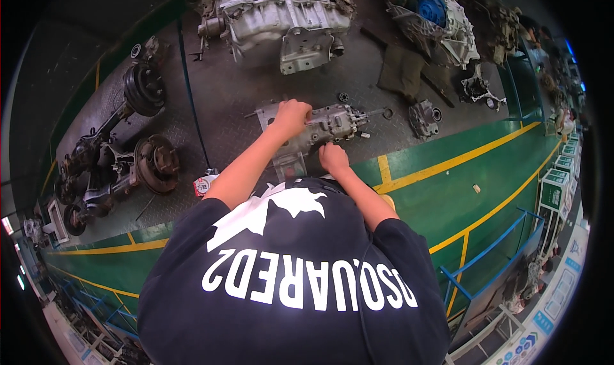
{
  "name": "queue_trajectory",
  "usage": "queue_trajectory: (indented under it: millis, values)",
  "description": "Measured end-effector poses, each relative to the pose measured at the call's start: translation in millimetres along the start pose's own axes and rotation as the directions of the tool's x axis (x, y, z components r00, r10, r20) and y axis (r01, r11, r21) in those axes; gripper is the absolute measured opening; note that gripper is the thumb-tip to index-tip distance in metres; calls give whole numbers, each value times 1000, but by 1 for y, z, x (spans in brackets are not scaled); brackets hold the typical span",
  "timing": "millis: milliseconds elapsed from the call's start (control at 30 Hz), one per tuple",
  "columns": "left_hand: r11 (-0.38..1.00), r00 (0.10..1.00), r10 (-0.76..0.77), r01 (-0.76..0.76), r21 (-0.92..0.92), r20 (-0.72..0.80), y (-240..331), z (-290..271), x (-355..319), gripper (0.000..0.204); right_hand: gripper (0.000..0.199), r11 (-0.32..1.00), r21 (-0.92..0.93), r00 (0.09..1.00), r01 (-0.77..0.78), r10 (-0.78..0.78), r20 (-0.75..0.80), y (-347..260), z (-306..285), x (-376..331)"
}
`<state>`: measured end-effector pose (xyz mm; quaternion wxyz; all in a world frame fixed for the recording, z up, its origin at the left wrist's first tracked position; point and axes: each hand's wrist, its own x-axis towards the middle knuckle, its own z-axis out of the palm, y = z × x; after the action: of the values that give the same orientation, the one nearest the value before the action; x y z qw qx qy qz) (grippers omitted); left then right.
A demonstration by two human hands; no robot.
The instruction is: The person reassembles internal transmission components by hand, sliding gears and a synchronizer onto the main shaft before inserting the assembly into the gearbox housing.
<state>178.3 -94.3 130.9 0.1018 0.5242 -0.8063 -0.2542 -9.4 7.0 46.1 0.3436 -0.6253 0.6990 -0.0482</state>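
A grey metal gearbox (pixel 329 126) lies on the dark chequered metal surface, with a thin rod and a ring (pixel 387 113) at its right end. My left hand (pixel 293 117) is closed over the gearbox's left part, its fingers curled against the housing. My right hand (pixel 333 158) is closed at the near side of the gearbox; whatever is between its fingers is hidden. A metal bracket (pixel 291 167) sits below the gearbox's left part. Just beyond the gearbox lies a small round bearing (pixel 343 97).
A large silver transmission (pixel 288 29) stands ahead, and an opened housing with a blue part (pixel 432 10) at the far right. A smaller housing (pixel 426 118) is to the right. Axle assemblies with a brake drum (pixel 157 163) lie left. Beside my left forearm stands a red-and-white box (pixel 203 185).
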Motion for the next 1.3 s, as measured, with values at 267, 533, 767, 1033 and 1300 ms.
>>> queue_trajectory:
  millis: [267, 533, 767, 1033, 1300]
  values:
    - [998, 990, -60, 61, -3, 130, -1, -7, 1, 25, 28, 954, -287, 993, 87, -61, 98, -9, -4, -3]
    - [1000, 991, -3, 4, -11, 132, -7, -3, -2, 29, 35, 960, -270, 994, 71, -46, 99, 3, -9, 0]
    - [998, 992, -66, 69, -16, 110, 0, -8, -2, 25, 38, 980, -187, 988, 63, -35, 148, 2, -8, 2]
    - [998, 997, -60, 60, 1, -44, -1, 2, -9, 20, 41, 951, -292, 994, 98, -78, 78, 0, -9, -4]
    - [979, 991, -52, 27, -202, -120, -3, 2, -16, 25, 29, 917, -339, 973, 210, -164, 160, -25, -52, -13]
